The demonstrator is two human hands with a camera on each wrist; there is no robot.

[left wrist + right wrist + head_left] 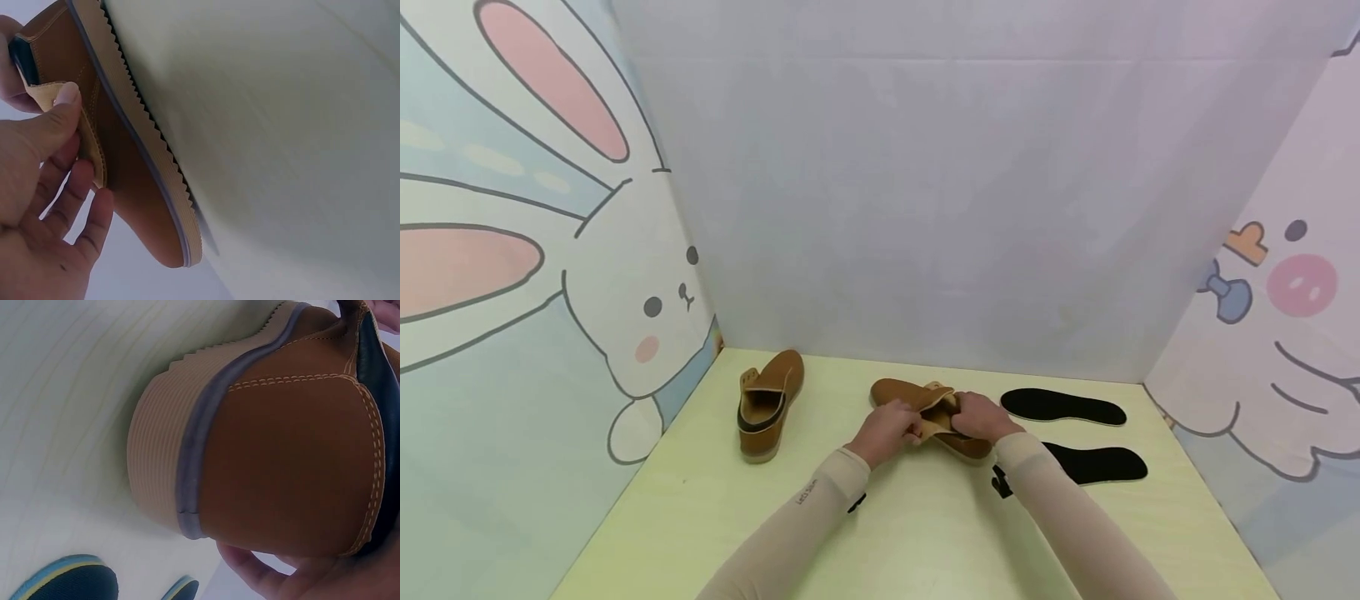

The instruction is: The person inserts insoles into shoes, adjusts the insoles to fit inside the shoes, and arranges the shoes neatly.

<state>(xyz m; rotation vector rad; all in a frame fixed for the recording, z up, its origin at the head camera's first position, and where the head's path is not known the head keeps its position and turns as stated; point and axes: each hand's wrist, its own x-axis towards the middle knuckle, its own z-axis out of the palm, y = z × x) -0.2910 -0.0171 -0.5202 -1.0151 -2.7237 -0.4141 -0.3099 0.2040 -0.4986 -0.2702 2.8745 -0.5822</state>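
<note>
A brown leather shoe [895, 390] with a pale ridged sole lies on the table, toe to the left and heel to the right. My left hand [887, 429] pinches the shoe's near side flap, thumb on its edge, and folds it outward. In the left wrist view the flap's tan lining [53, 94] shows beside the thumb. Around the far side of the heel opening, my right hand [981, 417] grips the shoe; its fingertips are partly hidden. The stitched heel [281, 469] fills most of the right wrist view.
A matching brown shoe [786, 371] stands at the left, toe away from me. Two black insoles lie to the right, a far insole [1063, 406] and a near insole [1101, 464] partly behind my right sleeve. A pale wall [925, 208] closes the table's back.
</note>
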